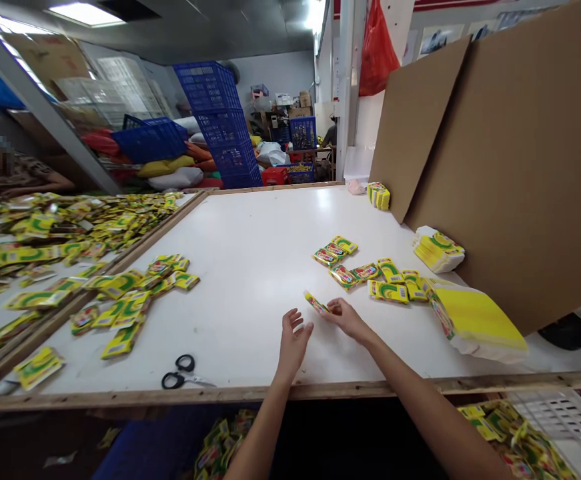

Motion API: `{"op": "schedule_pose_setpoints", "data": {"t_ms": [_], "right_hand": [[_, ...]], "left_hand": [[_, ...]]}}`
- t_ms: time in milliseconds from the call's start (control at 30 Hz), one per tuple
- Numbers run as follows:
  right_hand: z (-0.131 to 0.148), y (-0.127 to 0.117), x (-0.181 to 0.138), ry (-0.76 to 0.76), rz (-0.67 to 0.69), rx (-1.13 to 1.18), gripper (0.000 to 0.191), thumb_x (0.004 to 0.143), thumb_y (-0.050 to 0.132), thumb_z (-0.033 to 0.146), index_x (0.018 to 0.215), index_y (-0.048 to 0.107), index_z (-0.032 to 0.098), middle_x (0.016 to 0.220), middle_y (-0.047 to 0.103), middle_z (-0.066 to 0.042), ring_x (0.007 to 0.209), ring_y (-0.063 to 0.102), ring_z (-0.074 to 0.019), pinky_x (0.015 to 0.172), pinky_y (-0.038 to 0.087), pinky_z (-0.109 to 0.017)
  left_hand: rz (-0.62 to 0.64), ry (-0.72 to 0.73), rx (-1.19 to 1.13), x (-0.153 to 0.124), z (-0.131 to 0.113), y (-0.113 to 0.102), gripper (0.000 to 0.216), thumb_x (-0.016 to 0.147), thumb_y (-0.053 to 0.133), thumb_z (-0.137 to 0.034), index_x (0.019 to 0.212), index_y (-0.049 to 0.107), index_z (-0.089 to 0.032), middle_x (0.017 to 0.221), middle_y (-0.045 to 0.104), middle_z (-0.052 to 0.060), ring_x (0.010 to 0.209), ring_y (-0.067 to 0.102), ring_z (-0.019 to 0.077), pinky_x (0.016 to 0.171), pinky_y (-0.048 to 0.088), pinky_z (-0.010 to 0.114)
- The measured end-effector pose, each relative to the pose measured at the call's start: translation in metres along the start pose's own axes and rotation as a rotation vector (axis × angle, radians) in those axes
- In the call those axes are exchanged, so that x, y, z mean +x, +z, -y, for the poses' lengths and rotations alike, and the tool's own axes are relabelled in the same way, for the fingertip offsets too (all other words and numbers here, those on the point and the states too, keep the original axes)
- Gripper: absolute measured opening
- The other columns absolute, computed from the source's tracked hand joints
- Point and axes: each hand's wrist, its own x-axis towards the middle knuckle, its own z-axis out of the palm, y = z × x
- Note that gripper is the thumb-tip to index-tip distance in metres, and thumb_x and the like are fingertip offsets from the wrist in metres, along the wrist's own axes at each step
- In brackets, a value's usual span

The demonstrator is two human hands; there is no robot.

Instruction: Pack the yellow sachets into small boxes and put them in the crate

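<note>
A: Here's the right hand (346, 319), thumb and fingers pinching a small yellow packet (315, 303) by its near end, over the middle of the white tabletop (250, 267)!

B: Is it touching the surface?

A: Can't tell from this angle. The left hand (294, 343) grips nothing: fingers loosely curled, thumb apart, just beside the packet.

B: Nice placing, I'd say. Pinching one end leaves the other free for the left fingers to steady.

A: Easy on the pressure, though! That wrapper looks thin; a hard squeeze could crease it.

B: And mind the right wrist: loose packets (343, 275) lie just beyond, with a long yellow stack (480, 320) farther right.

A: The scissors (184, 377) sit well apart, on the left, so no snag there.
</note>
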Motion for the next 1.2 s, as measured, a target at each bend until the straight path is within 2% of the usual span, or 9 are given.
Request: {"op": "schedule_pose_setpoints", "data": {"t_ms": [100, 200, 300, 433, 500, 567, 700, 867, 1200], "right_hand": [[0.005, 0.001, -0.033, -0.034, 0.148, 0.231, 0.031, 0.089, 0.047, 0.044, 0.092, 0.061, 0.017, 0.083, 0.069, -0.004, 0.075, 0.065, -0.0173, 0.067, 0.05, -0.029], [0.007, -0.007, -0.054, 0.018, 0.07, 0.412, 0.027, 0.084, 0.056, 0.04, 0.102, 0.059, 0.02, 0.095, 0.069, -0.006, 0.087, 0.065, -0.02, 0.076, 0.05, -0.033], [0.007, -0.016, -0.063, 0.061, -0.024, 0.473, 0.036, 0.081, 0.058, 0.035, 0.115, 0.052, 0.023, 0.098, 0.067, -0.005, 0.084, 0.065, -0.0187, 0.077, 0.05, -0.033], [0.005, -0.022, -0.067, 0.061, 0.038, 0.418, 0.021, 0.084, 0.055, 0.037, 0.094, 0.063, 0.021, 0.085, 0.067, -0.002, 0.077, 0.063, -0.0177, 0.074, 0.05, -0.03], [0.005, -0.022, -0.067, 0.049, 0.058, 0.352, 0.022, 0.085, 0.052, 0.037, 0.081, 0.065, 0.02, 0.08, 0.066, -0.002, 0.076, 0.061, -0.0177, 0.073, 0.049, -0.03], [0.005, -0.021, -0.067, 0.028, 0.02, 0.333, 0.021, 0.085, 0.052, 0.035, 0.08, 0.066, 0.019, 0.08, 0.066, -0.003, 0.078, 0.06, -0.0177, 0.074, 0.048, -0.03], [0.009, -0.02, -0.069, 0.004, -0.072, 0.428, 0.024, 0.085, 0.054, 0.033, 0.104, 0.063, 0.022, 0.085, 0.068, -0.002, 0.079, 0.063, -0.0174, 0.075, 0.05, -0.031], [0.016, -0.025, -0.076, -0.079, -0.04, 0.355, 0.021, 0.085, 0.057, 0.037, 0.088, 0.07, 0.021, 0.092, 0.07, -0.006, 0.085, 0.063, -0.0202, 0.076, 0.05, -0.033], [0.019, -0.023, -0.067, 0.059, -0.068, 0.318, 0.021, 0.081, 0.058, 0.038, 0.083, 0.067, 0.019, 0.074, 0.067, -0.003, 0.063, 0.057, -0.0156, 0.062, 0.048, -0.027]], "left_hand": [[0.034, -0.037, -0.171, -0.003, 0.005, 0.007, 0.05, 0.076, 0.066, -0.037, 0.116, 0.04, -0.022, 0.101, 0.063, 0.007, 0.091, 0.064, 0.0183, 0.076, 0.052, 0.031], [0.124, -0.063, -0.218, -0.014, 0.003, 0.012, 0.056, 0.076, 0.067, -0.034, 0.121, 0.035, -0.026, 0.087, 0.063, 0.001, 0.075, 0.065, 0.0153, 0.066, 0.051, 0.026], [0.233, -0.103, -0.183, -0.026, -0.001, 0.015, 0.053, 0.076, 0.067, -0.031, 0.121, 0.039, -0.026, 0.088, 0.06, 0.0, 0.073, 0.064, 0.0138, 0.064, 0.052, 0.025], [0.417, -0.129, -0.123, -0.031, -0.001, 0.016, 0.032, 0.076, 0.067, -0.03, 0.104, 0.055, -0.02, 0.089, 0.059, 0.001, 0.07, 0.062, 0.0128, 0.064, 0.051, 0.025], [0.444, -0.109, -0.1, -0.03, -0.001, 0.017, 0.022, 0.078, 0.065, -0.03, 0.096, 0.059, -0.018, 0.09, 0.061, 0.003, 0.077, 0.062, 0.015, 0.069, 0.052, 0.027], [0.411, -0.063, -0.106, -0.028, -0.001, 0.018, 0.022, 0.079, 0.064, -0.029, 0.097, 0.06, -0.017, 0.097, 0.063, 0.006, 0.088, 0.063, 0.018, 0.078, 0.051, 0.03], [0.36, -0.017, -0.134, -0.027, -0.004, 0.019, 0.041, 0.077, 0.065, -0.026, 0.117, 0.053, -0.022, 0.105, 0.065, 0.007, 0.095, 0.063, 0.0197, 0.083, 0.05, 0.033], [0.337, 0.071, 0.059, -0.03, -0.011, 0.016, 0.019, 0.083, 0.059, -0.031, 0.092, 0.067, -0.017, 0.093, 0.068, 0.007, 0.09, 0.063, 0.02, 0.083, 0.049, 0.032], [0.183, 0.02, 0.046, -0.028, -0.013, 0.026, 0.016, 0.077, 0.065, -0.029, 0.083, 0.067, -0.015, 0.071, 0.064, 0.002, 0.068, 0.057, 0.0141, 0.065, 0.046, 0.024]]}}
